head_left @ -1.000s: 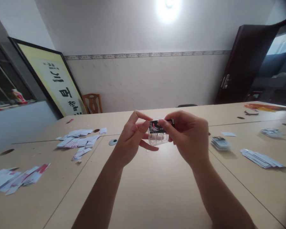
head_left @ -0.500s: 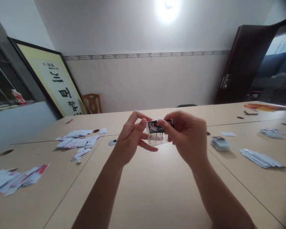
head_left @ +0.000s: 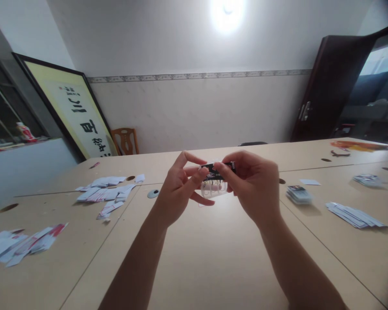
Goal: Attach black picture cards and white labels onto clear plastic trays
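Between my two hands, above the middle of the table, is a small clear plastic pack (head_left: 214,188) with a black printed label along its top. Curved shapes that look like fish hooks show through its clear lower part. My left hand (head_left: 176,191) grips the pack's left end, the thumb pressed on the front of the label and other fingers behind and below. On the other end, my right hand (head_left: 255,183) pinches the label with its thumb in front. Fingers cover both ends of the pack.
Loose white paper pieces (head_left: 105,191) lie at the left, with more papers (head_left: 29,245) nearer me. To the right are a stack of clear packs (head_left: 299,195), a row of paper strips (head_left: 354,215) and another small pile (head_left: 368,180). The table (head_left: 210,258) has round cable holes.
My left thumb has moved right and down onto the label's front, covering more of its left part. My right hand keeps its pinch, and the pack stays nearly in place.
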### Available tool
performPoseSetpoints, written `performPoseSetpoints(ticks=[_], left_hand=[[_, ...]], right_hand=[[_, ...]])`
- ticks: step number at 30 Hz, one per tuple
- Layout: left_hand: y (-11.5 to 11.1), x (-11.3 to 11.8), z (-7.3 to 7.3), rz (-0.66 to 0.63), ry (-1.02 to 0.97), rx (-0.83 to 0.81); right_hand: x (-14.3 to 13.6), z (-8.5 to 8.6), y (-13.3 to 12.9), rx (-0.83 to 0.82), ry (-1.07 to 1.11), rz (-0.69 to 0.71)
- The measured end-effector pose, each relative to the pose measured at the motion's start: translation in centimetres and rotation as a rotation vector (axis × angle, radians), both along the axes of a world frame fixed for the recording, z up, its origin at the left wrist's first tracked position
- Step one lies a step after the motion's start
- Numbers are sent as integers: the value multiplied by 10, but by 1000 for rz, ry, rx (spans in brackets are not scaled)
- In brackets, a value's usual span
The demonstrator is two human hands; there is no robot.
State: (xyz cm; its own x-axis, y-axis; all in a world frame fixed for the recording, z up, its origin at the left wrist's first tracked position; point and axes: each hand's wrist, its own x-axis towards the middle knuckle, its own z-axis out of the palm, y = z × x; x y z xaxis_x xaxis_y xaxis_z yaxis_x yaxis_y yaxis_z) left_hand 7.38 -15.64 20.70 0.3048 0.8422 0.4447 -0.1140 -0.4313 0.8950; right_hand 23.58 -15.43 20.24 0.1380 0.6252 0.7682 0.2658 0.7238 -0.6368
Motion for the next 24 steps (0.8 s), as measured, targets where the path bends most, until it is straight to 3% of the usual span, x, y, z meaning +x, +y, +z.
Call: performPoseSetpoints(ticks=[16, 24], left_hand=[[0, -2, 0, 71, 37, 7], [-4, 2, -3, 297, 140, 142]], right_hand=[[4, 1, 4, -13, -38, 80], [9, 3, 8, -30, -213, 14]])
